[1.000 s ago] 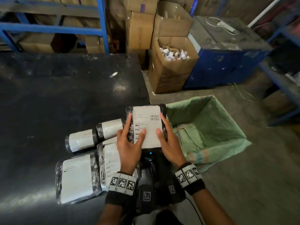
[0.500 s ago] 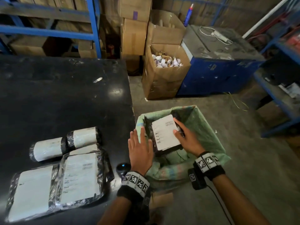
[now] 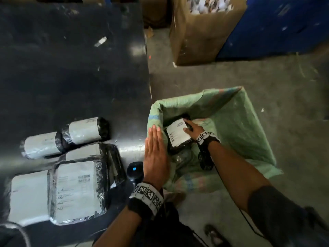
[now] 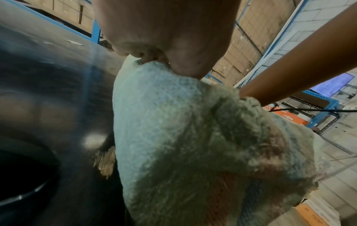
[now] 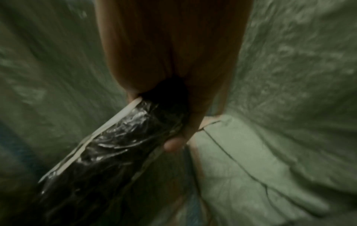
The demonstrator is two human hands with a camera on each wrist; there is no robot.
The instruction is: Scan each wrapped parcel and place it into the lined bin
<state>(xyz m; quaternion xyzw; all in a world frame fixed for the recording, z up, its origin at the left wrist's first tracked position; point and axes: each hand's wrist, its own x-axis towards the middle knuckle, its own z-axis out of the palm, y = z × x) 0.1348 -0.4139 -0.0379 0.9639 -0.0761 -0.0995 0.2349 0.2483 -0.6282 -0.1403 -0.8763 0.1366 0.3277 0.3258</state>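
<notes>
Head view: my right hand (image 3: 191,130) grips the black plastic-wrapped parcel with white label (image 3: 176,134), held inside the green woven-lined bin (image 3: 240,122) near its left wall. My left hand (image 3: 155,152) lies flat, fingers straight, on the bin's rim beside the black table's edge (image 3: 148,82); open liner to the right.

Black-wrapped parcel (image 3: 178,136) with white label, in the pale green bin (image 3: 249,125) liner striped blue and pink. Desk (image 3: 71,77) black. Wristbands (image 3: 147,195) black-and-white checked. At 12 o'clock, brown box (image 3: 201,36); at 1 o'clock, blue cabinet (image 3: 277,29).
</notes>
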